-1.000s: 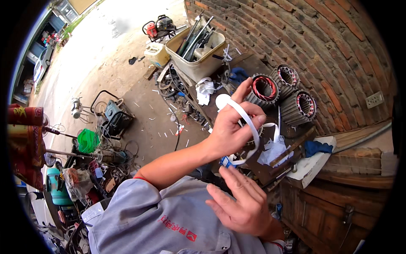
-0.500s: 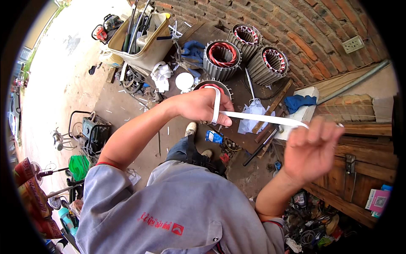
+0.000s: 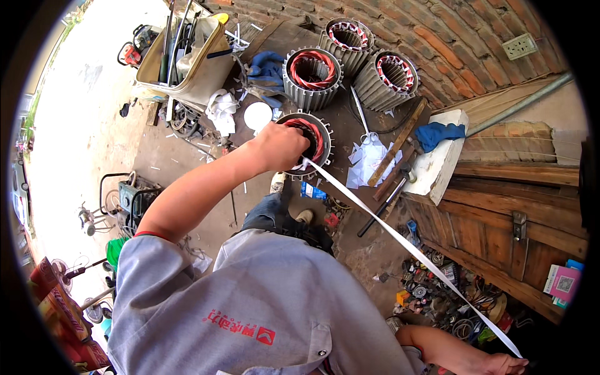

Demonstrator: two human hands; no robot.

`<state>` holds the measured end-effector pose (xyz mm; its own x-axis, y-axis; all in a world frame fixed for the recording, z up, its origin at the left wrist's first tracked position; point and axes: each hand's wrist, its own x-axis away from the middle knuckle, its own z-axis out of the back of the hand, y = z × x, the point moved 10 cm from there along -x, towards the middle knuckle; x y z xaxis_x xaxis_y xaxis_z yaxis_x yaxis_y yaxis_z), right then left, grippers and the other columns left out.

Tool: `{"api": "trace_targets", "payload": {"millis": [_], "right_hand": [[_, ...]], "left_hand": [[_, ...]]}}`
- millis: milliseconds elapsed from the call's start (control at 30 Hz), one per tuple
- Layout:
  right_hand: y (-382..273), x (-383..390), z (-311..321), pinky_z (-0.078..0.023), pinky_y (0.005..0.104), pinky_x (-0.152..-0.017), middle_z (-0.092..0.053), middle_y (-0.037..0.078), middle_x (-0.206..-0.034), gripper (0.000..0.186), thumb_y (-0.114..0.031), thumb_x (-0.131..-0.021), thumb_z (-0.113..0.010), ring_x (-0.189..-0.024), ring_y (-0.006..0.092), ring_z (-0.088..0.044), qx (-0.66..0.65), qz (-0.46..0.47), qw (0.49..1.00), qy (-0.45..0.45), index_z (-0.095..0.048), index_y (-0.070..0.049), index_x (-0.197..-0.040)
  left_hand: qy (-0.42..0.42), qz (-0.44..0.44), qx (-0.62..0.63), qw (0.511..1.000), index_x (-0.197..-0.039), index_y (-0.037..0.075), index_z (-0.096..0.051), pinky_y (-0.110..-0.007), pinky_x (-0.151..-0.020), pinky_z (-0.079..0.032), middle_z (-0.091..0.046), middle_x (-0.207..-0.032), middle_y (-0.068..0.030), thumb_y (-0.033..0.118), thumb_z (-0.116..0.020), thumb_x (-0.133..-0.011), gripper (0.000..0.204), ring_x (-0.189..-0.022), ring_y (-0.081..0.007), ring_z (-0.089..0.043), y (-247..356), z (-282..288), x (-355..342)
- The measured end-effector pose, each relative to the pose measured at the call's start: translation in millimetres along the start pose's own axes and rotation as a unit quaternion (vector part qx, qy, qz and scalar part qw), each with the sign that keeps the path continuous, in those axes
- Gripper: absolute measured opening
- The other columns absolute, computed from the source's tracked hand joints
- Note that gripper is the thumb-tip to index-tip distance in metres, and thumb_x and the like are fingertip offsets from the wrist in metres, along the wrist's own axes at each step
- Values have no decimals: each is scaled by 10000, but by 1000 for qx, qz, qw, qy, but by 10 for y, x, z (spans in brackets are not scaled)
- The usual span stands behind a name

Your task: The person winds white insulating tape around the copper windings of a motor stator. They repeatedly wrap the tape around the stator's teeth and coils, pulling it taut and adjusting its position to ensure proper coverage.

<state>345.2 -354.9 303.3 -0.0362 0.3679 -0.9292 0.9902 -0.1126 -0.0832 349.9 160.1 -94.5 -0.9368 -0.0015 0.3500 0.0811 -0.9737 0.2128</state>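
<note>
My left hand [image 3: 284, 145], fingers curled closed, reaches into a metal stator [image 3: 324, 140] with red windings on the bench; what its fingertips grip is hidden. A white tape [image 3: 400, 240] runs taut from that rim, just under the hand, down to my right hand [image 3: 500, 364] at the lower right edge, whose fingers are closed on it. Behind stand a stator with a red winding ring [image 3: 300, 94] and two with red-and-white ones [image 3: 345, 59] [image 3: 381, 94]. A round white object [image 3: 257, 116] lies left of the stator at my hand.
A plastic bin of tools [image 3: 212, 72] is at the back left, blue gloves [image 3: 265, 65] beside it. Right are scissors [image 3: 364, 128], wood strips [image 3: 398, 142], a blue cloth [image 3: 437, 136] on a white block, and a wooden door [image 3: 519, 262]. A generator [image 3: 137, 200] stands on the ground.
My left hand has lowered into the near stator. My right hand has moved down and right, drawing the tape long, and closed on it. The view has shifted.
</note>
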Motion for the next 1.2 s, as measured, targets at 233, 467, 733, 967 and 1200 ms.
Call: {"api": "trace_targets", "payload": {"millis": [233, 467, 733, 967, 1200], "right_hand": [[480, 549, 453, -463, 304, -674, -615, 36, -823, 333, -281, -1027, -475, -761, 166, -589, 426, -10, 905, 16, -614, -49, -832], [1621, 3513, -390, -480, 360, -675, -646, 96, -818, 235, -111, -998, -518, -747, 232, -616, 266, -355, 770, -459, -645, 22, -852], [853, 5003, -2000, -508, 484, -711, -685, 142, -1024, 189, -175, -907, -628, -864, 390, -655, 114, -349, 644, -672, -676, -46, -1035], [129, 5152, -2970, -536, 424, -657, -652, 104, -805, 158, -202, -829, -687, -755, 318, -673, -108, -296, 567, -761, -705, -66, -908], [211, 4772, -3172, -517, 369, -577, -647, 82, -782, 139, 45, -771, -651, -670, 278, -654, -158, -236, 746, -603, -680, -54, -864]], "left_hand": [[-13, 15, -71, 997, -913, 89, -680, -417, -642, -564, -677, -920, -82, 156, -645, -815, 123, -828, -293, -694, -53, -142, -49], [314, -110, 240, 912, -942, 54, -682, -351, -613, -534, -653, -808, -80, 87, -708, -867, 86, -693, -267, -656, 103, 435, 691], [283, 63, 669, 684, -1043, -7, -686, -271, -771, -549, -722, -955, -59, 82, -692, -922, 150, -867, -109, -666, -283, -165, 786], [260, 59, 730, 629, -1106, -14, -658, -247, -825, -526, -695, -1031, -50, 64, -683, -929, 195, -918, -84, -635, -217, -304, 735], [240, 178, 598, 744, -1234, -6, -591, -226, -654, -488, -647, -1065, -39, -28, -674, -879, 366, -749, -62, -577, -357, -232, 820]]}}
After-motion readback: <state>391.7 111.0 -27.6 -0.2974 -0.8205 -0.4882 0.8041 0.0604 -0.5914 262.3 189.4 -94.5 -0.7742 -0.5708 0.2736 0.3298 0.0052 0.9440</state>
